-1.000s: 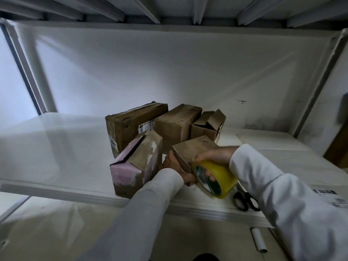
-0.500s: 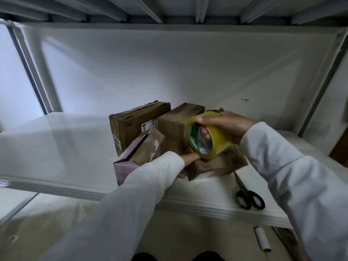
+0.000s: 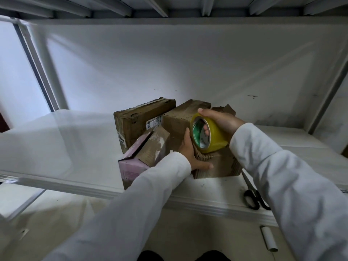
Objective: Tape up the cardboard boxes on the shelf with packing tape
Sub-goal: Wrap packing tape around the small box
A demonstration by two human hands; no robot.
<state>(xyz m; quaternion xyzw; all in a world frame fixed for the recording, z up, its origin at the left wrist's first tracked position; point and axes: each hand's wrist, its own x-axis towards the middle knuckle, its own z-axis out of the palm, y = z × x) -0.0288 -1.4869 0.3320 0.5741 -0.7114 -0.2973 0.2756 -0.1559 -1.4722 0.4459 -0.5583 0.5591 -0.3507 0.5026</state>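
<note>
Fingers of your right hand (image 3: pixel 222 120) are hooked through the core of the yellow tape roll (image 3: pixel 209 135), gripping it just above the small box (image 3: pixel 218 164) at the front of the shelf (image 3: pixel 94 187), while your left hand (image 3: pixel 192 153) clasps that box's left corner, thumb curled across its front face. Against the small box's left side leans the pink-sided box (image 3: pixel 139 162) with its flap up, and behind stand the long brown box (image 3: pixel 139 123), a taller box (image 3: pixel 180 121) and an open-flapped box (image 3: pixel 225 109) mostly hidden by your right hand. Right of the small box lie black scissors (image 3: pixel 253 198), partly under your sleeve.
</note>
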